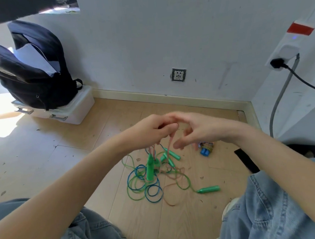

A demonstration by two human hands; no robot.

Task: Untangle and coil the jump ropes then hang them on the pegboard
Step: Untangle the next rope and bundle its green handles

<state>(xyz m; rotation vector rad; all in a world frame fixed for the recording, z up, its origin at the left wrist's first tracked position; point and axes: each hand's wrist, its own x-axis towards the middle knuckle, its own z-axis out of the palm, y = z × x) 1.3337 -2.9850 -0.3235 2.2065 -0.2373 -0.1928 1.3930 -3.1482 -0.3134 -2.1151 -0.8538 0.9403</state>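
A tangle of jump ropes (152, 182) lies on the wooden floor between my knees: green, blue and pinkish cords with green handles. One green handle (208, 189) lies apart at the right; another green handle (149, 169) hangs upright, lifted off the heap. My left hand (153, 127) is closed on a pink cord (170, 144) that hangs down into the heap. My right hand (195, 130) touches the left at the fingertips, fingers spread; whether it pinches the cord is unclear. A coiled multicoloured rope with blue handles (205, 148) lies behind. No pegboard is in view.
A black backpack (35, 70) rests on a white plastic box (69, 112) at the left by the wall. A wall socket (178, 74) sits low on the wall. At the right a power strip (284, 57) with a black cable. My denim-clad knees frame the bottom.
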